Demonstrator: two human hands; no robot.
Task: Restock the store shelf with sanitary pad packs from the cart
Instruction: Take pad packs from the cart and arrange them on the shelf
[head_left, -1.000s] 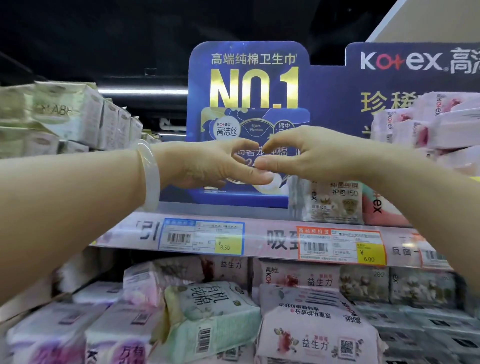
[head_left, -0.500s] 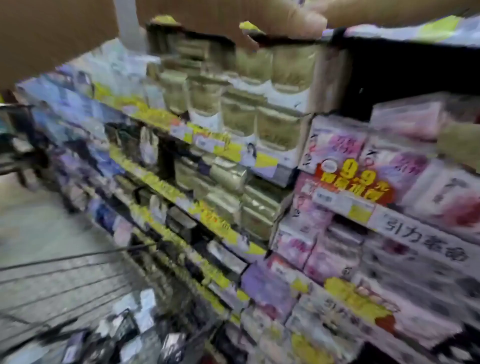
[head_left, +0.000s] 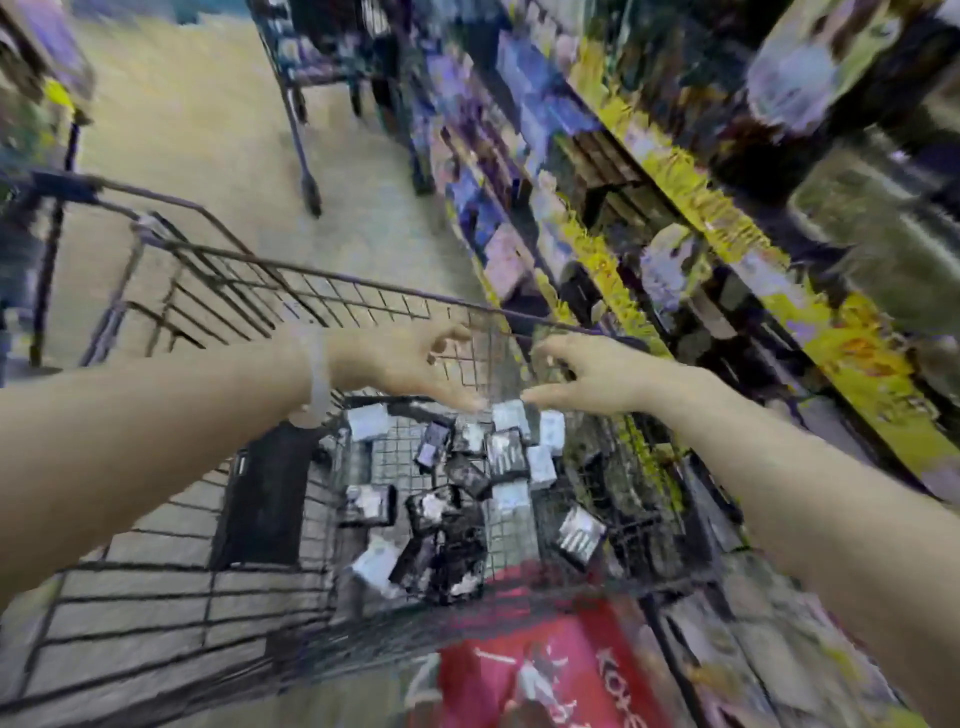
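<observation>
Down in the wire cart (head_left: 363, 306), the packs (head_left: 470, 478) lie loose in a jumble on the basket floor, and your left hand (head_left: 410, 366) and right hand (head_left: 592, 376) hover above them, fingers spread and holding nothing. Judging by their look, the packs are light, soft and film-wrapped, likely slippery. Pinch one across its flat faces rather than by a corner, then carry it to the shelf (head_left: 691, 197) on your right.

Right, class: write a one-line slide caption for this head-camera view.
Both hands, left and right, reach empty into the wire cart above scattered packs.
</observation>
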